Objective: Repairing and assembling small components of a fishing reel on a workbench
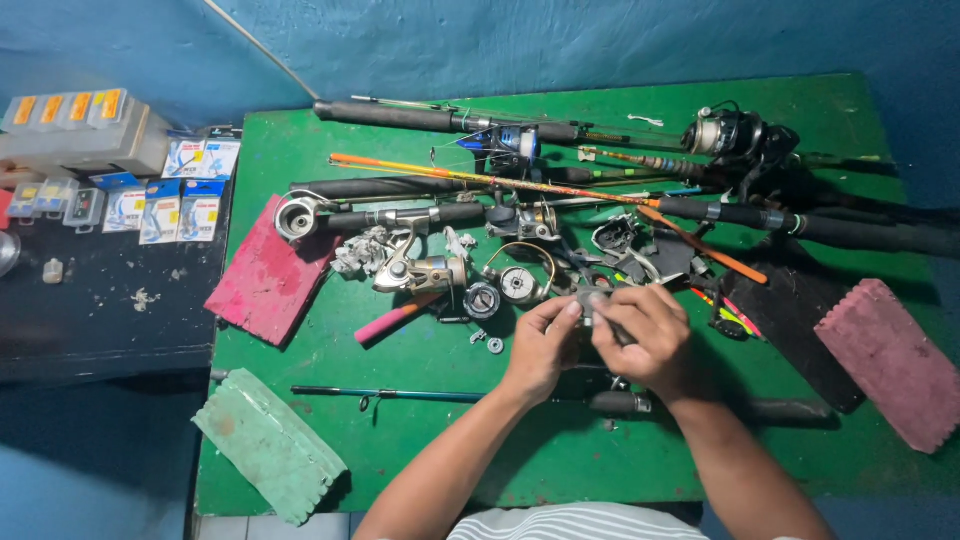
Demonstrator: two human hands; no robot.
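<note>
Both my hands meet over the middle of a green table [300, 350]. My left hand [541, 350] and my right hand [645, 335] pinch a small grey metal reel part [590, 300] between their fingertips. Just left of them lie loose reel pieces: a round spool [518, 285], a dark gear [481, 299] and small washers [494, 345]. A dismantled silver spinning reel [420, 270] lies further left. Under my wrists runs a dark fishing rod [430, 396] with a black handle.
Several fishing rods with reels [740, 135] lie across the table's far half. Pink foam blocks [268, 280] [890, 360] sit left and right, a green foam block [268, 445] at the front left corner. A dark side shelf [100, 300] holds packets of hooks [160, 210] and small boxes.
</note>
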